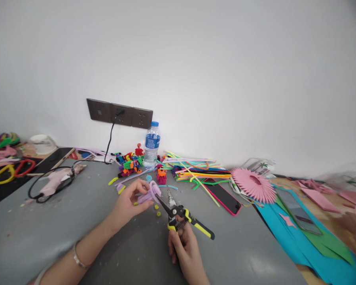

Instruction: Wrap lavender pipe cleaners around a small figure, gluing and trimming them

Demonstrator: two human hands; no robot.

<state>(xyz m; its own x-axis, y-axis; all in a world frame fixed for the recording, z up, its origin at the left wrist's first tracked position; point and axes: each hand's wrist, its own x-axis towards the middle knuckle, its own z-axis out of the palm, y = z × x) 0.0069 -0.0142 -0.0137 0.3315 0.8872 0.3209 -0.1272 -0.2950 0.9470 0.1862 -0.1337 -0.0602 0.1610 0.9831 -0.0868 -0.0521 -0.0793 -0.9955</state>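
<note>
My left hand (131, 202) pinches a light purple pipe cleaner (148, 195) that is bent into a loop, above the grey table mat (112, 249). In my right hand (184, 246) is a pair of wire strippers (178, 215) with black and yellow handles. Their jaws are apart, and one black jaw reaches the purple loop; whether it touches cannot be made out. Small yellow bits (158, 214) lie on the mat below the loop. Just behind are a blue coil (148, 178) and an orange and red fuzzy figure (161, 175).
A water bottle (152, 145) stands by the wall among fuzzy figures (129, 164). Loose pipe cleaners (203, 170) and a pink-edged phone (224, 198) lie right of it. A corded glue gun (55, 182) lies left. Another person's hand (354, 227) is at far right.
</note>
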